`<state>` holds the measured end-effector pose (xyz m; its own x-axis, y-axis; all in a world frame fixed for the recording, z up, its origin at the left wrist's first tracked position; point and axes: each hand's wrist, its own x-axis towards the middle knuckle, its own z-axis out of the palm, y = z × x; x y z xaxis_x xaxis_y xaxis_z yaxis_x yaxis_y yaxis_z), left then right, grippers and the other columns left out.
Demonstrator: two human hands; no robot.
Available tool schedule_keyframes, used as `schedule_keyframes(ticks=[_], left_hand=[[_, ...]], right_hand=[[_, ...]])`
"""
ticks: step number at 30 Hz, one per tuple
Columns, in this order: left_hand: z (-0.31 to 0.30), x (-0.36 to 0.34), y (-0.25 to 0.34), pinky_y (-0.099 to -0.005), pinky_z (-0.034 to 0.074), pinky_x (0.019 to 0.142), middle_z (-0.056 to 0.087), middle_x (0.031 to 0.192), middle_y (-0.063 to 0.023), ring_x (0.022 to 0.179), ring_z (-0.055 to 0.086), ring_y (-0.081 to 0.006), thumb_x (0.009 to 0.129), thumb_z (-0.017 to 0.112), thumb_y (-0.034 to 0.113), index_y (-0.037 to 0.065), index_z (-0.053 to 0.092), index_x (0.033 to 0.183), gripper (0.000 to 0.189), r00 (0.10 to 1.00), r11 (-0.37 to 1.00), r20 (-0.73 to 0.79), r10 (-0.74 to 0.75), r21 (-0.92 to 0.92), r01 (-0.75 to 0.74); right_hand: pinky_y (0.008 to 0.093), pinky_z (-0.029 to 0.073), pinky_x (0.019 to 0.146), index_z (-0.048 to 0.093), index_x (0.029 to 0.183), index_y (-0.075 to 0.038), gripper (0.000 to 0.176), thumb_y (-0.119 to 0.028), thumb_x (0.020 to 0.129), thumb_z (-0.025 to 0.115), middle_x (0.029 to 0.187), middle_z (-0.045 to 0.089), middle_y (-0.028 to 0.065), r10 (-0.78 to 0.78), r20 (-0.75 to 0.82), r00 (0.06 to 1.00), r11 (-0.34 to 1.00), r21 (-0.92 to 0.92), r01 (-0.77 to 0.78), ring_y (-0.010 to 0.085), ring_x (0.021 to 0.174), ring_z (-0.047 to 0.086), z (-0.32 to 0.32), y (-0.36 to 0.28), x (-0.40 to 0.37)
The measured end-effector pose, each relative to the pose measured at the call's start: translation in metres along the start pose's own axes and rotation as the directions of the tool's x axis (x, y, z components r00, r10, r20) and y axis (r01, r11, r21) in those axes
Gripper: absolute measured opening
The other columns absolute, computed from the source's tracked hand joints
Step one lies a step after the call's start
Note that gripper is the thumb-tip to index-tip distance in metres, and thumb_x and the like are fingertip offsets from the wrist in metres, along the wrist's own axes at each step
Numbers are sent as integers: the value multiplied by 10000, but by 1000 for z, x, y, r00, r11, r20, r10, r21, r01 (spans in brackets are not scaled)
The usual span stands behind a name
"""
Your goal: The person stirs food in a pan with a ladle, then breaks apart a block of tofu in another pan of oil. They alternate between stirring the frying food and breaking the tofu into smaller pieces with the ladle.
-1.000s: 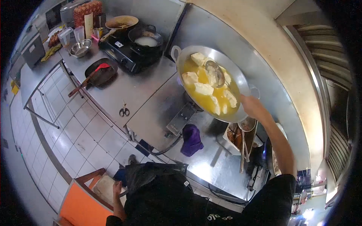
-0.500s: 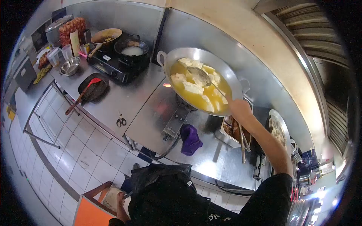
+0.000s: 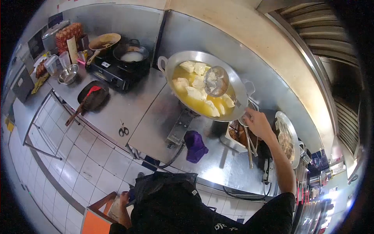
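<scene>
My right hand (image 3: 255, 121) is closed on the handle of a round metal skimmer (image 3: 216, 81). The skimmer is over the right part of a big metal wok (image 3: 242, 91). In the wok's yellow liquid (image 3: 191, 100) lie several pale, chunky pieces (image 3: 196, 93). Low in the view, my left hand (image 3: 124, 199) is beside an orange-sided box (image 3: 96, 223), with its fingers curled. Something dark shows next to that hand, too unclear to name.
A purple cloth (image 3: 195, 147) and black scissors (image 3: 123, 130) lie on the steel counter (image 3: 150, 134). Left are a square pan (image 3: 95, 98) and a black stove (image 3: 111, 76) bearing two pans. A metal tray (image 3: 234, 145) and another wide pan (image 3: 287, 142) are at right.
The skimmer has moved right and its round face now shows more fully. My right hand has shifted down and right. My left hand appears slightly higher beside the box.
</scene>
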<state>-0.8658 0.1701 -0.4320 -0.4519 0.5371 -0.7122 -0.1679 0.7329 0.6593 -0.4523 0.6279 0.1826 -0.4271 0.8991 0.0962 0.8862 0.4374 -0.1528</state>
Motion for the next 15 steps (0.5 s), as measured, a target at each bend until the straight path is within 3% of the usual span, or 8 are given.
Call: schedule_keyframes(ticks=[2, 4, 5, 9, 11, 13, 14, 15], left_hand=[[0, 26, -36, -313, 466, 519, 616, 779, -82, 617, 573, -154, 840, 638, 250, -18, 594, 1002, 316, 999, 999, -21, 24, -46, -25], [-6, 33, -57, -319, 471, 522, 613, 759, -87, 637, 577, -156, 834, 644, 250, -20, 595, 1012, 327, 995, 985, -20, 97, -142, -99], [-12, 27, -55, -328, 465, 557, 597, 803, -98, 678, 568, -169, 841, 627, 270, -20, 573, 1039, 356, 997, 989, -16, 81, -123, -82], [-32, 4, -54, -367, 440, 697, 531, 979, -140, 843, 532, -219, 867, 558, 351, -20, 482, 1147, 471, 999, 995, 27, 23, -102, -21], [-39, -11, -53, -386, 428, 767, 498, 1067, -161, 925, 514, -245, 880, 524, 391, -20, 437, 1201, 529, 997, 993, 72, 24, -116, -16], [-47, -55, -18, -405, 416, 837, 465, 1154, -182, 1007, 496, -270, 893, 490, 431, -20, 392, 1256, 587, 985, 985, 157, 75, -167, -48], [-47, -132, 74, -415, 410, 872, 448, 1198, -193, 1048, 487, -283, 899, 472, 451, -20, 370, 1283, 616, 961, 972, 245, 128, -225, -72], [-48, -177, 128, -425, 404, 907, 432, 1242, -203, 1089, 478, -296, 906, 455, 472, -20, 347, 1310, 645, 940, 961, 295, 171, -261, -93]], right_hand=[[485, 487, 737, 540, 1148, -11, 364, -148, 811, 540, 845, 615, 274, -8, 30, 1000, 999, 47, 7, 419, 788, 612, 12, -1, 6], [496, 483, 730, 535, 1144, 10, 372, -136, 801, 536, 831, 611, 281, -46, 58, 997, 999, -19, 47, 424, 796, 607, 30, -1, 14], [437, 490, 703, 559, 1147, 24, 385, -90, 779, 536, 815, 609, 280, -192, -83, 978, 981, -21, 190, 395, 735, 619, 47, 4, 20], [444, 491, 745, 548, 1161, 23, 401, -97, 779, 532, 871, 615, 278, -73, -40, 997, 997, -16, 72, 405, 799, 617, 63, 3, 26], [501, 478, 735, 545, 1160, -23, 369, -145, 813, 507, 834, 617, 275, -97, -76, 992, 995, -11, 96, 432, 817, 603, 71, 11, 30], [480, 481, 740, 540, 1172, -9, 389, -130, 803, 525, 858, 614, 277, -36, -87, 996, 999, 17, 37, 422, 813, 607, 51, 0, 27], [460, 483, 746, 534, 1184, 6, 410, -115, 792, 543, 882, 612, 280, 13, -71, 997, 999, 46, -9, 413, 808, 611, 44, -4, 27], [459, 481, 748, 536, 1181, -1, 399, -135, 806, 552, 893, 617, 276, -40, -115, 993, 999, 31, 44, 413, 829, 609, 43, 1, 26]])
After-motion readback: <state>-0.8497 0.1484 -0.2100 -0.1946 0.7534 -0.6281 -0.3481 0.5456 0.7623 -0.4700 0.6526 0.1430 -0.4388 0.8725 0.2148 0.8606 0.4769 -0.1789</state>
